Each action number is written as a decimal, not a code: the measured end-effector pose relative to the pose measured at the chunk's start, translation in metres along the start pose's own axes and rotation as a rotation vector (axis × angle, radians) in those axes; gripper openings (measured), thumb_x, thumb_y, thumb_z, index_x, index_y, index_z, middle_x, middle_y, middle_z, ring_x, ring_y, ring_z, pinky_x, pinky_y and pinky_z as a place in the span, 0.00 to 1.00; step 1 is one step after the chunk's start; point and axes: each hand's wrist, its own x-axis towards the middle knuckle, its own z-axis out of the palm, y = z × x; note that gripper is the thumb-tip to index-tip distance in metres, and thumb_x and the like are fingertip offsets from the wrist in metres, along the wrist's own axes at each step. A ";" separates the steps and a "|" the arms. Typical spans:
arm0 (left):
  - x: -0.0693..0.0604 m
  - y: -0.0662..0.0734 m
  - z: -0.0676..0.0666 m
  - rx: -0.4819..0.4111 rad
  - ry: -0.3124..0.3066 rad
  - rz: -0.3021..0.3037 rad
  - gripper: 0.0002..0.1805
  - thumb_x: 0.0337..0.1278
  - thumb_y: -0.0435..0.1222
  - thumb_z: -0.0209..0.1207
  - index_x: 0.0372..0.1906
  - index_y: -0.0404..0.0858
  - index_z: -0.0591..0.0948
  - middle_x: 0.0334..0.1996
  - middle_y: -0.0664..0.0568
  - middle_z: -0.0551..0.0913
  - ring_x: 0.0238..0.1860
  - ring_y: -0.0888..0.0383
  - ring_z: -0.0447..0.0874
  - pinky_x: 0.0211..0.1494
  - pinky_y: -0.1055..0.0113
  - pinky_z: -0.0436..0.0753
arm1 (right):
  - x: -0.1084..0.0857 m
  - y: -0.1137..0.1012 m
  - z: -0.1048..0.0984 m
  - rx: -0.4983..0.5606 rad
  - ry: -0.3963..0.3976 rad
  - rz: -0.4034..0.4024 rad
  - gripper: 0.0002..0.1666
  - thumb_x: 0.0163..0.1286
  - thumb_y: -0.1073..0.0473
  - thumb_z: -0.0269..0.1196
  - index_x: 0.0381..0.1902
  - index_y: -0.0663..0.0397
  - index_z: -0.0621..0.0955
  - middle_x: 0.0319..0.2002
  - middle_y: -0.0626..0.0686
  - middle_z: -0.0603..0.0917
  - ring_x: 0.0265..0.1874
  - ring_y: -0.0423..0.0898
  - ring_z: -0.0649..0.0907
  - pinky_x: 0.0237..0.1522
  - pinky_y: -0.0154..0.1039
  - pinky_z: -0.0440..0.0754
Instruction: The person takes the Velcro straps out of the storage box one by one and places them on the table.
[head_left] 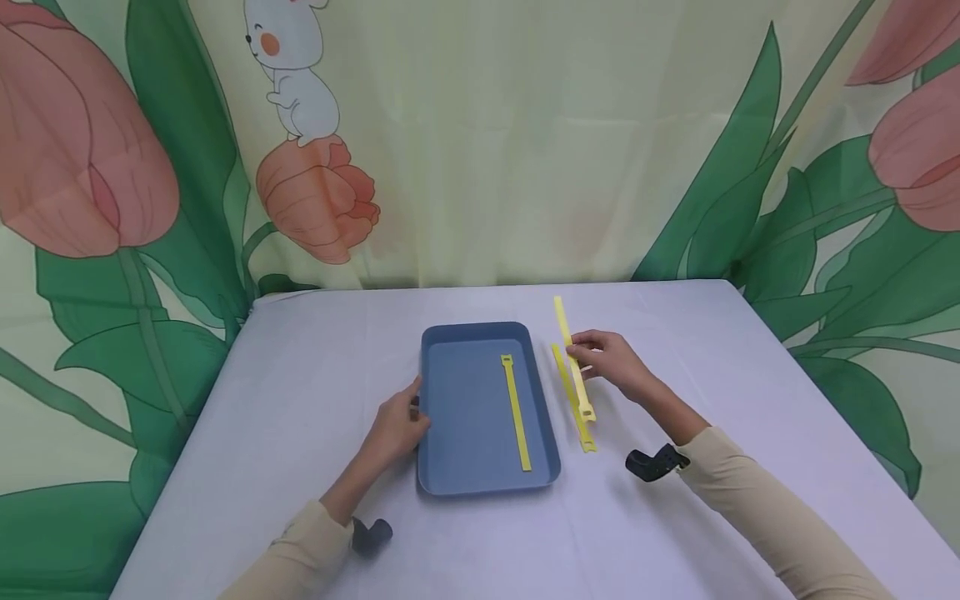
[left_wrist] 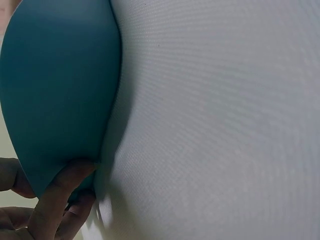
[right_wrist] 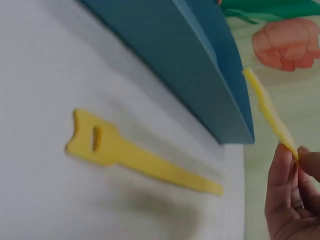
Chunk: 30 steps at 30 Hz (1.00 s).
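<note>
My left hand (head_left: 393, 421) grips the left rim of a blue-grey rectangular tray (head_left: 465, 417); in the left wrist view its fingers (left_wrist: 60, 195) lie on the tray's outer wall. Inside the tray, toward its right side, lies a yellow hook-and-loop cable tie (head_left: 517, 412). Just right of the tray, my right hand (head_left: 611, 362) pinches a second yellow cable tie (head_left: 578, 383) between thumb and fingers, held above the table. Beneath it, a third yellow cable tie (right_wrist: 150, 160) rests on the cloth, its slotted head toward the near side.
A white cloth (head_left: 322, 367) covers the table. Behind it hangs a curtain (head_left: 510, 167) printed with tulips and a white animal. Black wrist-camera mounts (head_left: 656, 462) stick out from both beige sleeves (head_left: 772, 517).
</note>
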 end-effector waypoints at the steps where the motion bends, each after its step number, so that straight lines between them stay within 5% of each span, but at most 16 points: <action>1: 0.000 0.000 0.000 0.002 -0.001 0.001 0.38 0.51 0.27 0.52 0.70 0.30 0.57 0.55 0.32 0.73 0.50 0.44 0.78 0.40 0.64 0.83 | 0.000 0.003 -0.002 -0.006 0.011 0.031 0.26 0.68 0.57 0.58 0.57 0.71 0.72 0.46 0.64 0.78 0.39 0.52 0.82 0.34 0.40 0.84; 7: -0.001 0.000 -0.002 0.000 -0.002 0.003 0.38 0.50 0.27 0.52 0.70 0.29 0.56 0.55 0.32 0.73 0.50 0.44 0.78 0.40 0.63 0.83 | -0.004 0.023 -0.010 -0.064 0.030 0.238 0.26 0.67 0.55 0.60 0.57 0.67 0.73 0.44 0.61 0.79 0.37 0.50 0.80 0.33 0.37 0.84; 11: -0.001 -0.001 -0.001 -0.001 -0.003 0.005 0.38 0.51 0.27 0.52 0.70 0.29 0.56 0.55 0.32 0.73 0.48 0.45 0.79 0.38 0.65 0.83 | -0.007 0.032 -0.013 -0.106 0.022 0.306 0.28 0.65 0.54 0.61 0.58 0.67 0.73 0.43 0.60 0.79 0.34 0.49 0.80 0.31 0.36 0.83; 30: 0.002 -0.001 -0.001 0.005 -0.012 -0.003 0.38 0.51 0.27 0.52 0.71 0.30 0.56 0.56 0.32 0.73 0.51 0.44 0.78 0.43 0.62 0.83 | -0.001 0.050 -0.019 -0.231 0.071 0.391 0.23 0.65 0.56 0.62 0.52 0.66 0.78 0.29 0.56 0.80 0.22 0.45 0.78 0.25 0.32 0.80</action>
